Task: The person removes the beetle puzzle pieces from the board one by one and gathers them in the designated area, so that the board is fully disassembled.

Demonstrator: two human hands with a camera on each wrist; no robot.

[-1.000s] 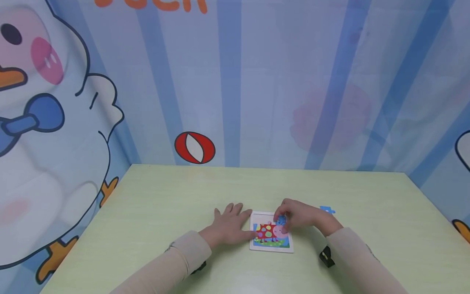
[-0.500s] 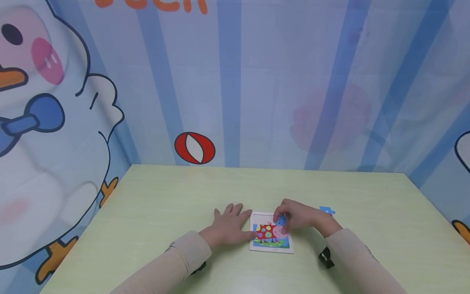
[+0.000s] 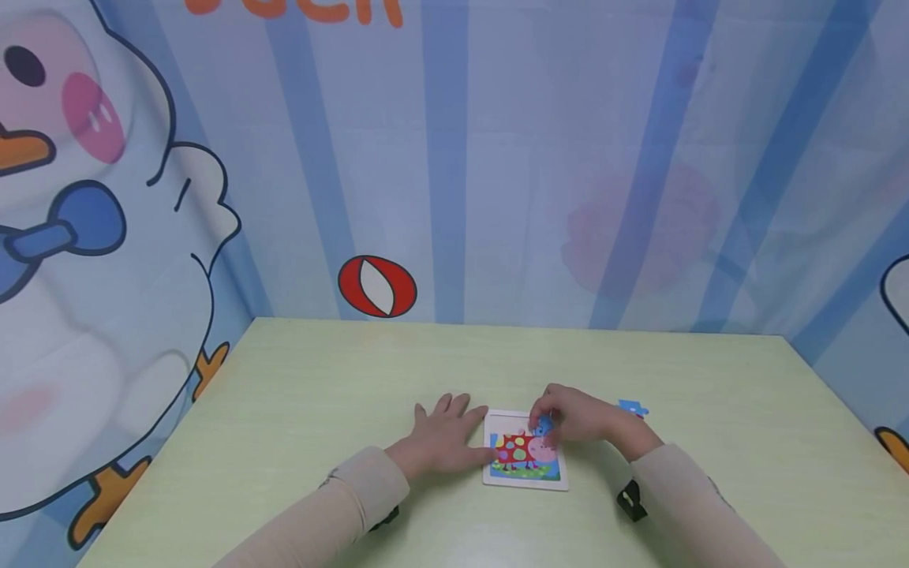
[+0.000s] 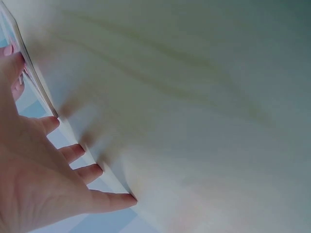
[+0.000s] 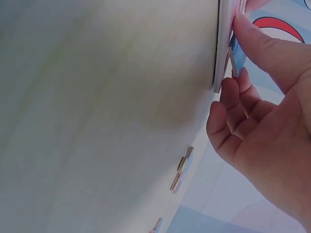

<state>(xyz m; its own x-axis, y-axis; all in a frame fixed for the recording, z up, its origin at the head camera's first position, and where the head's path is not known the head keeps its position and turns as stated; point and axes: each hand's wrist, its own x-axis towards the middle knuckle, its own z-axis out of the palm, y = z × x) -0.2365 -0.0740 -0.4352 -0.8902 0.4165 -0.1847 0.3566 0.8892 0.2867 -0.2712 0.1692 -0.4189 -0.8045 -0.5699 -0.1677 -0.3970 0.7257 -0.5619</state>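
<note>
A small square jigsaw puzzle in a white frame (image 3: 525, 485) lies on the table, its picture showing a red spotted body and a pink head on green. At its left side my left hand (image 3: 440, 442) rests with fingers spread, the thumb over the puzzle's edge and the forefinger at its upper left corner. My right hand (image 3: 578, 412) pinches a blue puzzle piece (image 3: 544, 427) between thumb and fingers, over the puzzle's upper right part. In the right wrist view that piece (image 5: 238, 56) stands tilted against the puzzle's face. The upper left of the frame shows bare white backing.
Beyond my right wrist lies a loose blue puzzle piece (image 3: 632, 407), partly hidden by the arm. Two loose pieces show in the right wrist view, one nearer (image 5: 182, 170) and one at the bottom edge (image 5: 156, 225). A printed cloth (image 3: 511, 158) hangs behind the pale table (image 3: 341, 379).
</note>
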